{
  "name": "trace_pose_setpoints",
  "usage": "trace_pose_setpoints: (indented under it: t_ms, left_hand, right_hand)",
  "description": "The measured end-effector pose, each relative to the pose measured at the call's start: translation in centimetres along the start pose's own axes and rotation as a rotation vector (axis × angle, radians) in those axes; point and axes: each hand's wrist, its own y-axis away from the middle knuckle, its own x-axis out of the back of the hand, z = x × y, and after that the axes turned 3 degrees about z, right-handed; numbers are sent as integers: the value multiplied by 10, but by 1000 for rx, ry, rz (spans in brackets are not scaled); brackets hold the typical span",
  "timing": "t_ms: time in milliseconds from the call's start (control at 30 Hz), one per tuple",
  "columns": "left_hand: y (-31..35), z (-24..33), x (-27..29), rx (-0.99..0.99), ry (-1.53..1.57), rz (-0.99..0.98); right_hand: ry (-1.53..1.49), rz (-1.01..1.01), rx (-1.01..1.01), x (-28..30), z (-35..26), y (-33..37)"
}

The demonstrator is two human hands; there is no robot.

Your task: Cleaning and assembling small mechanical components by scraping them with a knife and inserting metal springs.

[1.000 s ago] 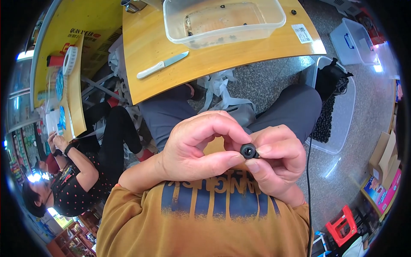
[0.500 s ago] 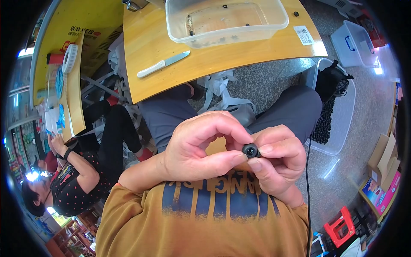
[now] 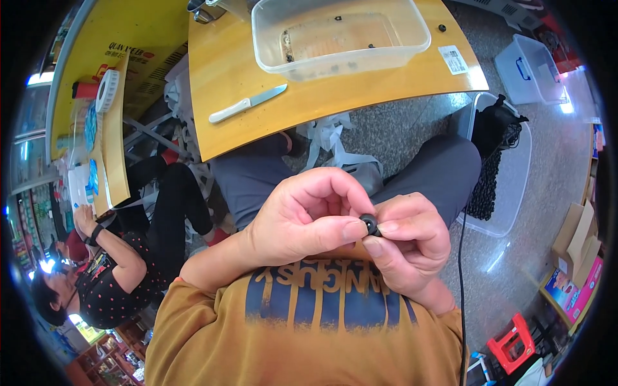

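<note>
Between both hands, in front of my chest, is a small round black part [image 3: 369,223] with a hole in its face. My left hand [image 3: 309,215] pinches it from the left with thumb and index finger, the other fingers curled behind. From the right, the thumb and fingertips of my right hand [image 3: 412,238] grip the same part. Its underside is hidden by the fingers, and I cannot tell whether it is one piece or two.
A clear plastic tub [image 3: 341,64] with a few small black bits stands on the wooden table [image 3: 309,103], beside a white-handled knife [image 3: 248,104]. Right of my leg, a floor bin [image 3: 515,186] holds many black pieces. A co-worker [image 3: 122,276] sits at left. A black cable [image 3: 461,289] hangs by my right arm.
The black part has shifted slightly left and up and has turned, so its hole now faces differently. Both hands keep hold of it.
</note>
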Motion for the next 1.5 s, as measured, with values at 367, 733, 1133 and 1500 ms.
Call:
trace_pose_setpoints:
  t_ms: [367,733,1133,1500]
  left_hand:
    - [-5,-1,1,29,53,9]
    - [-49,73,37,-364,-205,298]
    - [-141,150,84,-521,-672,400]
    - [-179,114,115,-285,-1609,316]
  right_hand:
    - [88,-39,-75,2,-7,0]
    - [-21,105,-381,11,11,10]
    - [-122,292,-638,23,11,22]
    - [-114,315,-685,37,19,32]
